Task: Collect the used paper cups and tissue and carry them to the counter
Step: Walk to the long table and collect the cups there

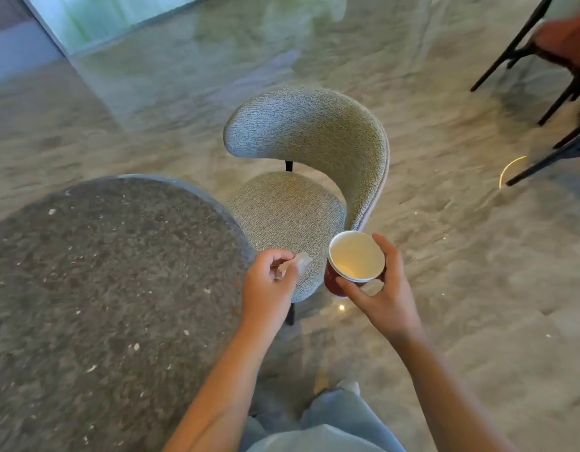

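Paper cup (355,259) (maroon, upright) sits gripped in the right hand (385,288); left hand (269,282) pinches a blurred tissue (301,262).

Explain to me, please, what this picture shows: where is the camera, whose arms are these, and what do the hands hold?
There is no machine here. A person wears one wide-angle camera on the head, and it looks forward and down, so the two bare arms that come in from the bottom are that person's own.

The right hand grips a paper cup, dark red outside and white inside, with its open mouth toward the camera. The left hand pinches a small pale crumpled piece, most likely the tissue, though it is blurred.

To the left is a round, dark, speckled table. Beyond the hands stands a grey fabric chair. Both hands are in the air above the chair seat and rest on nothing.
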`<state>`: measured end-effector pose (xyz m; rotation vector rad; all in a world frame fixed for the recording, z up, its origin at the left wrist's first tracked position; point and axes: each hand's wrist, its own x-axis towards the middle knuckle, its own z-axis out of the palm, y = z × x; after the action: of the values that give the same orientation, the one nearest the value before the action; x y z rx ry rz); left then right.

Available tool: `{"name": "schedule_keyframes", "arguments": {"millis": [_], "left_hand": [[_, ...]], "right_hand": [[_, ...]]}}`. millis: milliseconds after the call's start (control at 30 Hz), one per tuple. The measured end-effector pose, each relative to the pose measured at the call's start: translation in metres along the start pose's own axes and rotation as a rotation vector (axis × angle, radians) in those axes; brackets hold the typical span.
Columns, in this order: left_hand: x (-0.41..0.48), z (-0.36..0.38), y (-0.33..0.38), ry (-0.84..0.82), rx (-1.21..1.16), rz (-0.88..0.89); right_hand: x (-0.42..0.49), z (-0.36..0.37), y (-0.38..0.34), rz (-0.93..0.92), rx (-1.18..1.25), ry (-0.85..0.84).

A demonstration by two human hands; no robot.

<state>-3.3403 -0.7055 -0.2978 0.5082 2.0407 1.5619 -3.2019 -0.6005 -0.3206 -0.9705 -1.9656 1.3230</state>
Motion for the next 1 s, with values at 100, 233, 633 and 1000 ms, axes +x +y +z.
{"name": "schedule_keyframes", "arguments": {"millis": [100,233,633,1000], "left_hand": [[0.006,0.050,0.013,-0.068,0.027,0.036],[0.012,0.113,0.026,-0.155,0.091,0.137],[0.027,0.268,0.061,-0.428,0.023,0.063],[0.089,0.427,0.126,-0.668,0.116,0.267]], "right_hand": [[0.009,-0.044,0.013,0.020,-0.004,0.068],[0.017,-0.104,0.034,0.067,-0.037,0.153],[0.028,-0.233,0.076,0.241,-0.060,0.483],[0.104,-0.340,0.090,0.330,-0.085,0.792]]}}
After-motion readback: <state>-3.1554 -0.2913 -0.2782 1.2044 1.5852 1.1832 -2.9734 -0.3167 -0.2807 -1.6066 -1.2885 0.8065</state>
